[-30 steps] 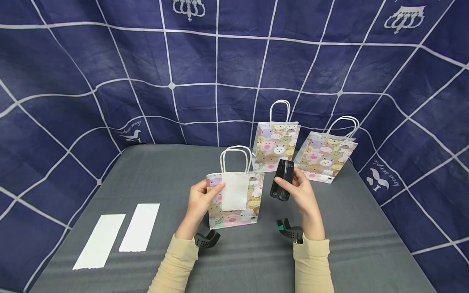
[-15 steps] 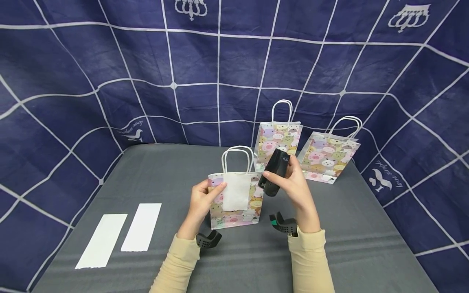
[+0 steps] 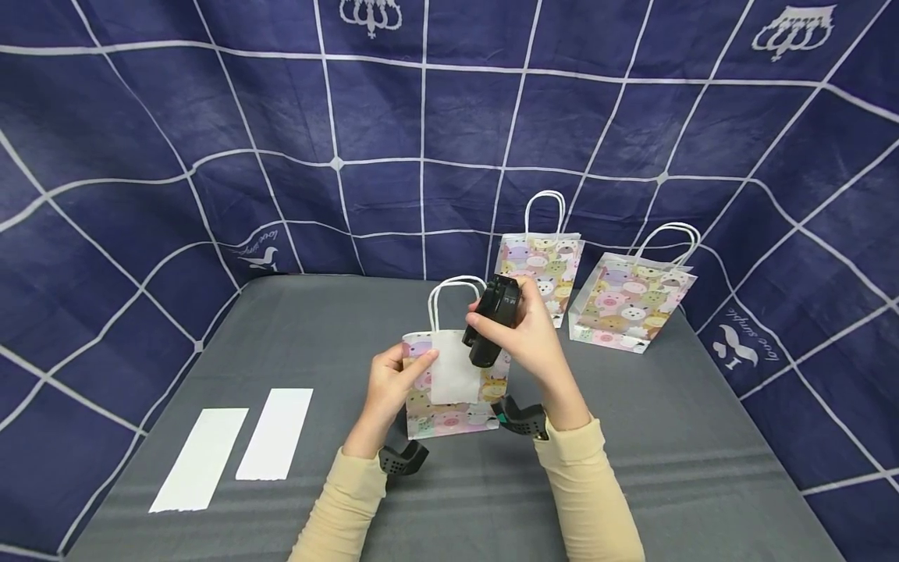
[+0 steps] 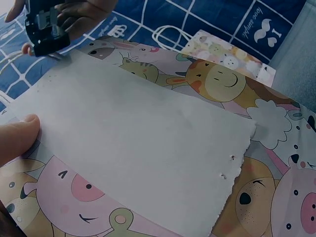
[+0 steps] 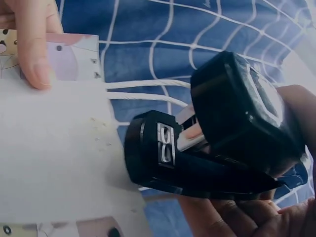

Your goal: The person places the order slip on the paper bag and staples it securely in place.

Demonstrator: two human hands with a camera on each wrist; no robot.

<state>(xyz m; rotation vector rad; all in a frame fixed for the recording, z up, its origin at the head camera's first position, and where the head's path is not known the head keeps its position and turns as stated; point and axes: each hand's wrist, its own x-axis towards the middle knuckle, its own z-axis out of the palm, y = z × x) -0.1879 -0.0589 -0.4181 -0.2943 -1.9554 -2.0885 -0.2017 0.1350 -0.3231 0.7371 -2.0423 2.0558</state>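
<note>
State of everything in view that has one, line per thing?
Stapler: jaws apart, gripped by right hand
Front bag: upright, handles up, pinched by left hand
White paper: against front bag's face
Middle rear bag: standing, handles up
Right rear bag: standing, handles up
Left strip: flat
Right strip: flat

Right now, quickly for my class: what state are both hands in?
Left hand: closed, holding the front patterned bag.
Right hand: closed, holding the black stapler.

Black stapler [image 3: 500, 301], pastel animal-print bag [image 3: 444, 420], white paper [image 3: 453, 378].
</note>
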